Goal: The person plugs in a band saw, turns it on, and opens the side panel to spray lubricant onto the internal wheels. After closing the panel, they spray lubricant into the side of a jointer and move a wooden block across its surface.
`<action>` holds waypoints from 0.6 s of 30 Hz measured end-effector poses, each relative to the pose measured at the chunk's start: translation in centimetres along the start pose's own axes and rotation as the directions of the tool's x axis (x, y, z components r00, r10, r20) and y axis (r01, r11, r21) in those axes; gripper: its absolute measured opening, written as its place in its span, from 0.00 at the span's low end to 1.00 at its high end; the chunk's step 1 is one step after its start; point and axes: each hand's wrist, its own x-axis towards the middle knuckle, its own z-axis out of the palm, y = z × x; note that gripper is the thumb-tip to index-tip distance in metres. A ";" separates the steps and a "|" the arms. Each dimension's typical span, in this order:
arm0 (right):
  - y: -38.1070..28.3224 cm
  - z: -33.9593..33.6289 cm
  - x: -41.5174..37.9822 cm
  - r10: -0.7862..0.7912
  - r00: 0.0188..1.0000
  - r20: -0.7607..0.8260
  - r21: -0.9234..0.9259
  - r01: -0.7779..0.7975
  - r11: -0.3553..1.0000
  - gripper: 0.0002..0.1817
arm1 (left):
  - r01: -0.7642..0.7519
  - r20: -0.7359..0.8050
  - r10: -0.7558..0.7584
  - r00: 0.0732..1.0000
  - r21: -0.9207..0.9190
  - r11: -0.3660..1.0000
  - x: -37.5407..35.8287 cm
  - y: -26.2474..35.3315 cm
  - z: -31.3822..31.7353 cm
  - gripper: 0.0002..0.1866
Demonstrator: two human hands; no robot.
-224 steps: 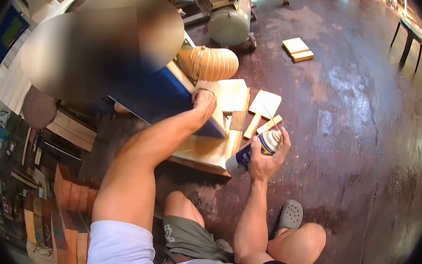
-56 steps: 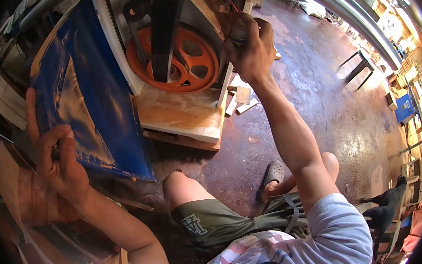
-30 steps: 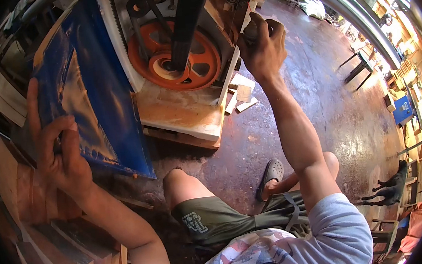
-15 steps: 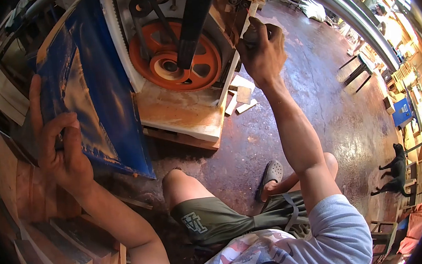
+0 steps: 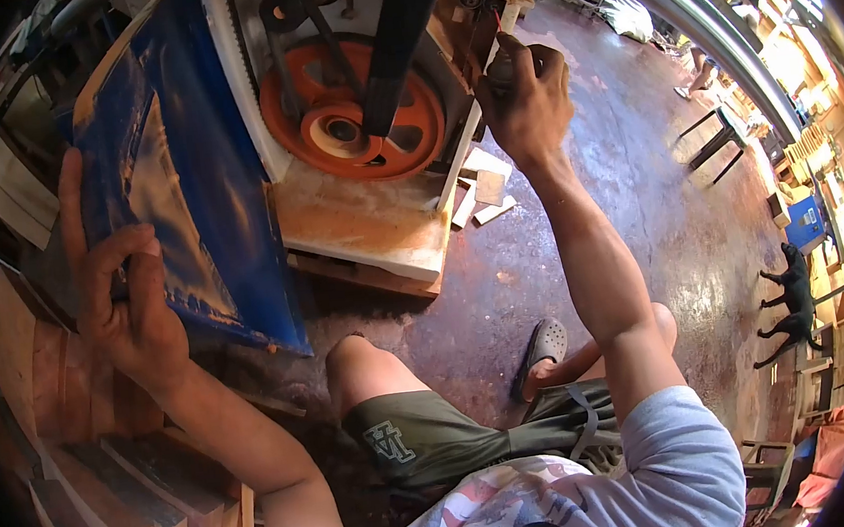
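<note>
My left hand (image 5: pixel 134 299) grips the edge of a blue metal door (image 5: pixel 223 170), thumb on its dusty inner face and fingers round the outer edge. The door hangs open beside a band saw housing (image 5: pixel 420 239). Inside it is an orange wheel (image 5: pixel 419 113) with a belt and a small pulley behind. My right hand (image 5: pixel 533 103) is closed round a dark, round-topped spray can (image 5: pixel 501 71), the index finger over its top. A thin red straw (image 5: pixel 498 21) points towards the saw's dark guide parts (image 5: pixel 480 2). Most of the can is hidden by my fingers.
Wood offcuts (image 5: pixel 486 188) lie on the floor by the housing. Stacked boards (image 5: pixel 151 488) stand at my left. A black dog (image 5: pixel 795 301), a dark stool (image 5: pixel 718 142) and a blue box (image 5: pixel 806 225) are at the right. Someone's foot shows at the far right.
Both hands keep nearly the same place. The red straw shows more clearly now. The dog has moved up and turned in the view, and the person's foot far off has shifted.
</note>
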 end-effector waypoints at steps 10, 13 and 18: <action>0.7 -0.1 0.9 -0.043 0.999 -0.022 -0.019 0.042 0.999 0.32 | -0.003 0.000 0.003 1.000 0.018 1.000 0.1 0.2 0.0 0.07; 0.5 -0.3 1.4 -0.008 1.000 -0.010 -0.031 0.008 0.999 0.32 | -0.014 0.005 0.014 1.000 0.002 1.000 0.0 0.0 -0.1 0.09; 0.3 -0.5 2.0 -0.049 0.998 -0.036 0.011 0.050 0.999 0.33 | 0.023 -0.004 -0.023 1.000 0.005 1.000 -0.2 0.1 -0.2 0.08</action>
